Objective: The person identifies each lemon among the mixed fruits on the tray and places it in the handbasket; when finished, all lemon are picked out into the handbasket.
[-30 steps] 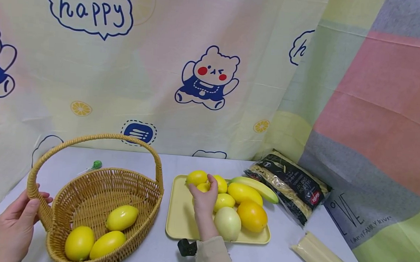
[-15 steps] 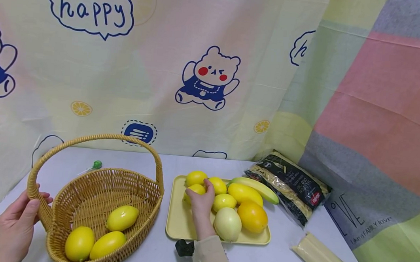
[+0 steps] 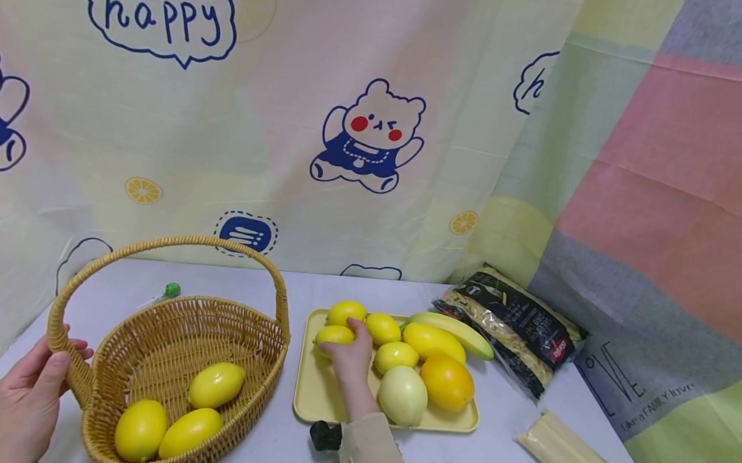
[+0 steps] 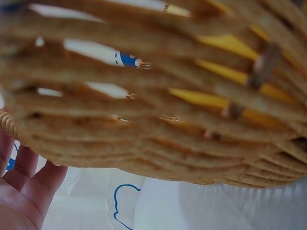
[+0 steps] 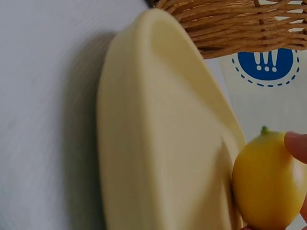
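Note:
On the left, my left hand holds the handle of a wicker basket near its left base, thumb in front. In the left wrist view its fingers lie against the woven side. Three lemons rest inside the basket. My right hand pinches another lemon at the left of a pale yellow tray. The right wrist view shows this lemon close over the tray, thumb on its side. More lemons lie right beside that hand.
The tray also bears a mango, a banana, an orange round fruit and a pale green round fruit. A black-labelled food bag and a pack of pale sticks lie to the right. A patterned curtain hangs behind.
My right hand has moved left and slightly toward me over the tray, shifting the pinched lemon left, away from the other lemons. The left hand and basket stay put.

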Motion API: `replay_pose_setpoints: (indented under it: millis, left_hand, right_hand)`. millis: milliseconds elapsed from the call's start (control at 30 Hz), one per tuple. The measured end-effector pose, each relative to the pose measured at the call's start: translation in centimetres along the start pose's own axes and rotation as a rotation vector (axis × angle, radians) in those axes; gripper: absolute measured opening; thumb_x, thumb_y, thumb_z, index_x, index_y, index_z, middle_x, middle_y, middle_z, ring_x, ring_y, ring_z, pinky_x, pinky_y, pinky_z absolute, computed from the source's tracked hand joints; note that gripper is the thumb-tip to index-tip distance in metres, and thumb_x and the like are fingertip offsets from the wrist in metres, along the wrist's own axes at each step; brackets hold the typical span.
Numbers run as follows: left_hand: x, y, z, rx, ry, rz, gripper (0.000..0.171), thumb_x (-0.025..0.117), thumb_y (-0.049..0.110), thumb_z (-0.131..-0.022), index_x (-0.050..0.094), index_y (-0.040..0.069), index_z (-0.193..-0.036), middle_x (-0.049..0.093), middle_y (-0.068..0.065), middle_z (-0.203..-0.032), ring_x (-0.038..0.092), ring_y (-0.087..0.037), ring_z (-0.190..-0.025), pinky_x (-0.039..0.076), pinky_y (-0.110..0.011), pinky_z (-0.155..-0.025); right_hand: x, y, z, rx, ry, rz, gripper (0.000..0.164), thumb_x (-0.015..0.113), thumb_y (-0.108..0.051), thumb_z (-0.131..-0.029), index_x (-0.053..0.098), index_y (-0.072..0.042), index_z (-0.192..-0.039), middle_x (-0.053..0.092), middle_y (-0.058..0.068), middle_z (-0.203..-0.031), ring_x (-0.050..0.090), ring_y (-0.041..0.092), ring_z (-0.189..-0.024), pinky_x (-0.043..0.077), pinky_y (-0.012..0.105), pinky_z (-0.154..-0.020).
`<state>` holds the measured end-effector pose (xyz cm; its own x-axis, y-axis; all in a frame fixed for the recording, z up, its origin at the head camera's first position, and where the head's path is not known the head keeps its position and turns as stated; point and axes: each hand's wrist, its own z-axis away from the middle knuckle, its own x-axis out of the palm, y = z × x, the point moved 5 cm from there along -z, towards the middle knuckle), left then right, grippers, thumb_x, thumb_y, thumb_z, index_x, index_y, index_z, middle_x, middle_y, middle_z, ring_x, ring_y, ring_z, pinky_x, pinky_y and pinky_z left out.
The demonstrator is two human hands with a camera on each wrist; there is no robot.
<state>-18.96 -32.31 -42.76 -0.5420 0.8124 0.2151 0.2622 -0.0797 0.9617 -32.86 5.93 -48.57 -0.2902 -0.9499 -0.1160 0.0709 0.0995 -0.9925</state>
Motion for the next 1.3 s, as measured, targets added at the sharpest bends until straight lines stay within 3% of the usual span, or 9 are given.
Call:
replay_pose_setpoints:
  millis: [400, 700, 867, 1033, 1300]
  left_hand:
    - [0.0, 0.0, 0.0, -0.004, 0.021, 0.013, 0.038, 0.055, 0.012, -0.091, 0.054, 0.005, -0.129, 0.065, 0.007, -0.088, 0.063, -0.001, -0.080, 0.051, -0.009, -0.062]
    - [0.0, 0.0, 0.1, -0.007, 0.007, -0.011, 0.039, 0.055, 0.014, -0.092, 0.054, 0.007, -0.130, 0.065, 0.008, -0.089, 0.062, 0.000, -0.080, 0.050, -0.008, -0.062]
    - [0.0, 0.0, 0.0, -0.002, -0.006, -0.001, 0.039, 0.055, 0.014, -0.092, 0.054, 0.007, -0.130, 0.064, 0.008, -0.090, 0.062, 0.000, -0.081, 0.051, -0.009, -0.062]
    - [0.0, 0.0, 0.0, -0.002, -0.017, 0.009, 0.039, 0.055, 0.014, -0.092, 0.053, 0.008, -0.130, 0.064, 0.008, -0.090, 0.062, 0.000, -0.081, 0.051, -0.009, -0.062]
    - [-0.1, -0.1, -0.2, -0.006, -0.013, -0.038, 0.039, 0.055, 0.016, -0.092, 0.053, 0.009, -0.131, 0.064, 0.010, -0.091, 0.061, 0.002, -0.081, 0.049, -0.007, -0.062]
  right_hand:
    - [0.5, 0.4, -0.2, 0.017, -0.093, 0.093, 0.064, 0.076, 0.004, -0.064, 0.054, -0.003, -0.124, 0.050, 0.018, -0.129, 0.047, 0.031, -0.114, 0.037, 0.047, -0.102]
    - [0.7, 0.5, 0.0, 0.021, -0.122, 0.158, 0.062, 0.081, -0.003, -0.062, 0.055, -0.004, -0.119, 0.052, 0.016, -0.123, 0.050, 0.028, -0.108, 0.044, 0.043, -0.094]
    - [0.3, 0.0, -0.2, 0.007, -0.121, 0.118, 0.062, 0.082, -0.006, -0.061, 0.052, -0.003, -0.116, 0.051, 0.015, -0.121, 0.049, 0.028, -0.106, 0.044, 0.043, -0.093]
    - [-0.2, -0.9, -0.3, -0.029, -0.155, 0.029, 0.061, 0.081, -0.009, -0.065, 0.050, -0.002, -0.117, 0.051, 0.015, -0.121, 0.051, 0.027, -0.101, 0.052, 0.035, -0.080]
    - [-0.8, -3.3, 0.3, -0.133, -0.308, -0.096, 0.057, 0.079, -0.007, -0.069, 0.052, -0.005, -0.119, 0.054, 0.011, -0.121, 0.052, 0.022, -0.097, 0.051, 0.030, -0.079]
